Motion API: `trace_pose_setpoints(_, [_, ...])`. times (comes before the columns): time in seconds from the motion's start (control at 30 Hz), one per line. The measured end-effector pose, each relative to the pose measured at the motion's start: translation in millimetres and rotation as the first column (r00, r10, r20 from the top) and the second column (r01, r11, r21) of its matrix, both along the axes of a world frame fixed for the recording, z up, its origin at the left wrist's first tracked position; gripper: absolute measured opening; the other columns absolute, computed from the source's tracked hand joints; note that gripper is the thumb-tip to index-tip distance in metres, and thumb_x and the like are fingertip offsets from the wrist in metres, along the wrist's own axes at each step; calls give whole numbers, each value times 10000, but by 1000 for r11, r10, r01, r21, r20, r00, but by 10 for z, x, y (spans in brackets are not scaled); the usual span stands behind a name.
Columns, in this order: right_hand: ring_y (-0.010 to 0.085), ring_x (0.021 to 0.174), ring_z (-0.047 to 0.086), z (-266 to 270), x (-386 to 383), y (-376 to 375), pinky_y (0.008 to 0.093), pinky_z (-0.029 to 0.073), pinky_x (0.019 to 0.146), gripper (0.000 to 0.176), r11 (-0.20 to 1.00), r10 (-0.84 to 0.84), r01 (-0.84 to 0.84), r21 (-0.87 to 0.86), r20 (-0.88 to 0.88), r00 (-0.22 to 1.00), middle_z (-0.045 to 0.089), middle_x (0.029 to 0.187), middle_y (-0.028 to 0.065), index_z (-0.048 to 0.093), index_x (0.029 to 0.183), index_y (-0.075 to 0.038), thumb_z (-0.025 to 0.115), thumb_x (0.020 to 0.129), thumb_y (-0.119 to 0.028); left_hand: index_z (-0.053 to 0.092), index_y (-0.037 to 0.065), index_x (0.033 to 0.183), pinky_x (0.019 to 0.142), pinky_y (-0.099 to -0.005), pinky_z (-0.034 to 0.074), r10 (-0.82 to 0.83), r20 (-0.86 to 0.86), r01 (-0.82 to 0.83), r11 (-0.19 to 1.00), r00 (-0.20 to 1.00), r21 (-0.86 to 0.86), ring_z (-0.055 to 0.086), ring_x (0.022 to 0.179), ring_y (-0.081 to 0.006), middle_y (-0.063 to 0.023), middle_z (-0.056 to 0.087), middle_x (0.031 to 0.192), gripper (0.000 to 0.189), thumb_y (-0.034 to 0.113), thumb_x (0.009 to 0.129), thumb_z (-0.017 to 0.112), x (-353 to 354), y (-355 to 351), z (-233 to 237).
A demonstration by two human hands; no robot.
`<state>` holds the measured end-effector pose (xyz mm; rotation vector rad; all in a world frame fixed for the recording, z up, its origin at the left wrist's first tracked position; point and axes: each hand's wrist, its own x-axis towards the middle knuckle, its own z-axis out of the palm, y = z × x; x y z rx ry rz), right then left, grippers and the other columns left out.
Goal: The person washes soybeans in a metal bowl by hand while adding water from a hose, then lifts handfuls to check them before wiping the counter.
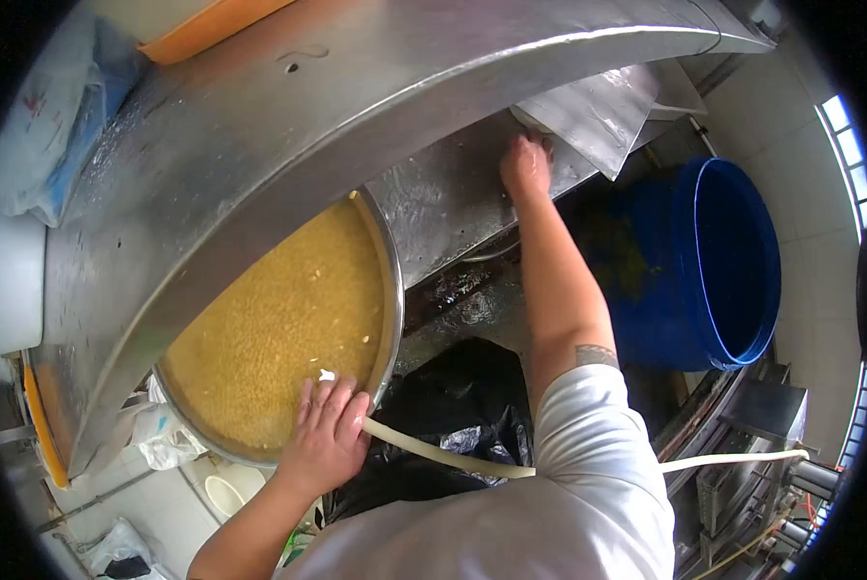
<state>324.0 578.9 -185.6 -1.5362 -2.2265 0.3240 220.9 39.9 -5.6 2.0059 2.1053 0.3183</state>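
Note:
My left hand (331, 435) is at the near rim of a large round metal basin (392, 280), closed on the end of a pale hose (443, 457). Yellowish beans under liquid (279, 319) fill the basin. The hose runs right, passing behind my body. My right hand (527, 166) reaches forward to the wet metal surface (424, 203), beside a tilted metal sheet (603, 111). Its fingers are partly hidden, and what they touch is unclear.
A curved metal counter edge (337, 130) overhangs the basin. On the right stands a big blue barrel (733, 266). A black plastic bag (472, 387) lies below, between my arms. Plastic bags (42, 145) hang at the upper left.

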Motion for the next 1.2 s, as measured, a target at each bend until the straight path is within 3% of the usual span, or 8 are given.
trace_pose_setpoints(0.17, [522, 1324, 659, 54, 62, 265, 590, 503, 1188, 348, 958, 165, -91, -273, 263, 951, 674, 1481, 228, 751, 1305, -43, 559, 1042, -166, 583, 49, 1419, 1261, -735, 370, 6, -10, -6, 1000, 1000, -2, 548, 1480, -504, -238, 583, 1546, 570, 99, 899, 811, -9, -24, -35])
trace_pose_setpoints(0.23, [516, 1295, 676, -24, -10, 267, 581, 545, 1144, 342, 931, 193, -139, -337, 132, 972, 692, 1414, 249, 755, 1298, -48, 562, 1047, -177, 580, 48, 1421, 1265, -735, 366, 1, -18, -1, 1000, 1000, -4, 547, 1482, -504, -240, 581, 1548, 570, 103, 903, 812, 6, -30, -27])
trace_pose_setpoints(0.4, [462, 1319, 636, -7, -530, -220, 539, 593, 1086, 321, 974, 224, -223, -28, 186, 957, 677, 1353, 245, 787, 1243, -53, 575, 1051, -200, 575, 49, 1426, 1284, -724, 351, 3, -16, -3, 1000, 1000, -12, 540, 1489, -510, -248, 579, 1549, 566, 109, 917, 815, 27, 8, 8])
trace_pose_setpoints(0.63, [399, 1287, 630, -55, -924, -450, 484, 568, 1101, 337, 889, 447, -458, 9, 201, 872, 695, 1351, 186, 802, 1229, -77, 570, 1077, -268, 580, 46, 1429, 1276, -723, 361, 14, -26, -14, 1000, 1000, -17, 542, 1488, -504, -248, 581, 1541, 571, 114, 915, 820, 19, -8, 23])
trace_pose_setpoints(0.73, [387, 1305, 626, -80, -871, -481, 480, 577, 1099, 334, 758, 569, -652, -7, 496, 656, 703, 1359, 157, 815, 1229, -88, 571, 1079, -259, 595, 41, 1423, 1269, -728, 365, 23, -19, -22, 1000, 1000, 9, 550, 1477, -505, -247, 583, 1535, 564, 109, 910, 820, 27, -1, 35])
trace_pose_setpoints(1.03, [430, 1273, 672, 182, -160, -1195, 509, 617, 1050, 262, 856, 512, -506, -106, 319, 798, 712, 1312, 204, 757, 1235, -64, 637, 1008, -117, 637, 21, 1423, 1257, -628, 442, 8, -26, -4, 988, 1000, 154, 573, 1456, -474, -237, 626, 1493, 532, 136, 933, 809, 2, -37, -27])
trace_pose_setpoints(1.13, [481, 1118, 747, 177, -21, -1153, 555, 623, 1005, 264, 895, 445, -417, -158, 371, 815, 750, 1282, 275, 742, 1209, -26, 639, 980, -108, 631, 22, 1453, 1268, -636, 425, 6, 8, -7, 988, 1000, 151, 551, 1484, -469, -241, 621, 1508, 530, 175, 971, 790, -10, -56, -73])
trace_pose_setpoints(1.2, [480, 1060, 756, 154, 24, -967, 564, 612, 991, 281, 851, 522, -504, -150, 354, 776, 776, 1197, 289, 744, 1221, -17, 645, 971, -98, 632, 20, 1468, 1280, -640, 407, 23, 7, -24, 991, 1000, 134, 529, 1507, -475, -247, 614, 1521, 512, 223, 1016, 761, -16, -89, -44])
